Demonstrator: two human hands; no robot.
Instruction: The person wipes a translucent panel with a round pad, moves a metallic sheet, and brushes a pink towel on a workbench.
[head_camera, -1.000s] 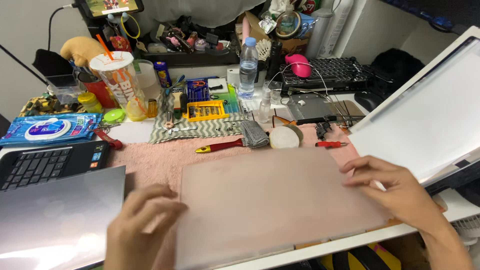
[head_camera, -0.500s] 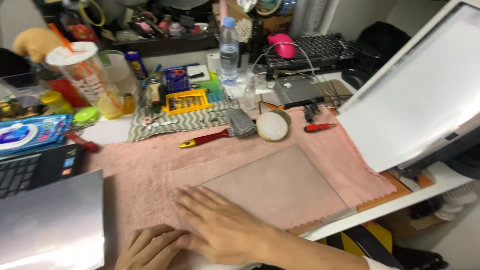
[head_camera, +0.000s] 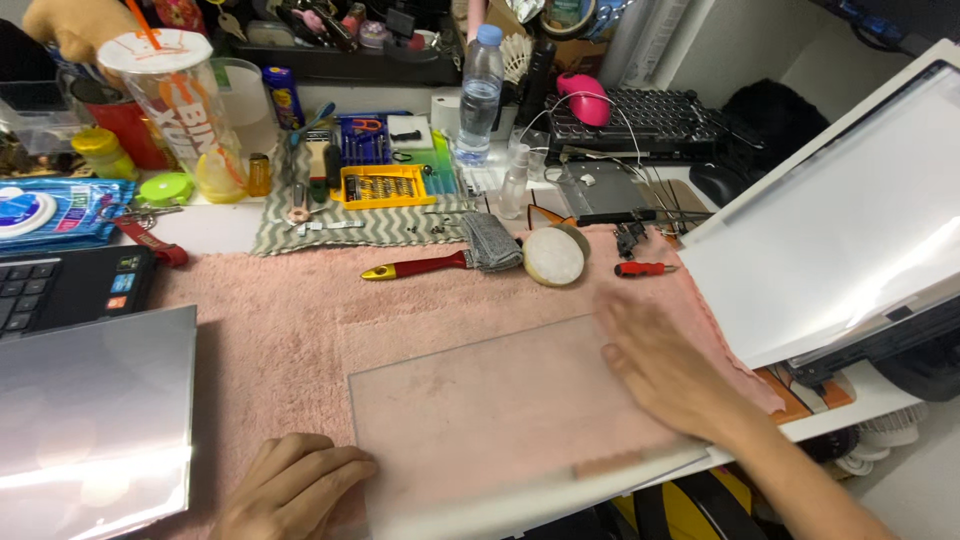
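Pink towel (head_camera: 280, 320) covers the desk; clear panel (head_camera: 500, 420) lies flat on it, long axis left-right (slightly tilted), left hand (head_camera: 290, 490) and right hand (head_camera: 665, 365) pressing it open-palmed, gripping nothing.

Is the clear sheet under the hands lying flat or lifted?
Flat. The clear sheet lies on the pink towel; the right hand rests flat on it and the left hand touches its near-left corner.

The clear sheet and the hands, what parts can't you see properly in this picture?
- Right hand, head view: motion blur smears its fingers.
- Left hand, head view: its wrist is cut off by the bottom edge.
- Clear sheet, head view: its near left corner runs past the bottom edge.
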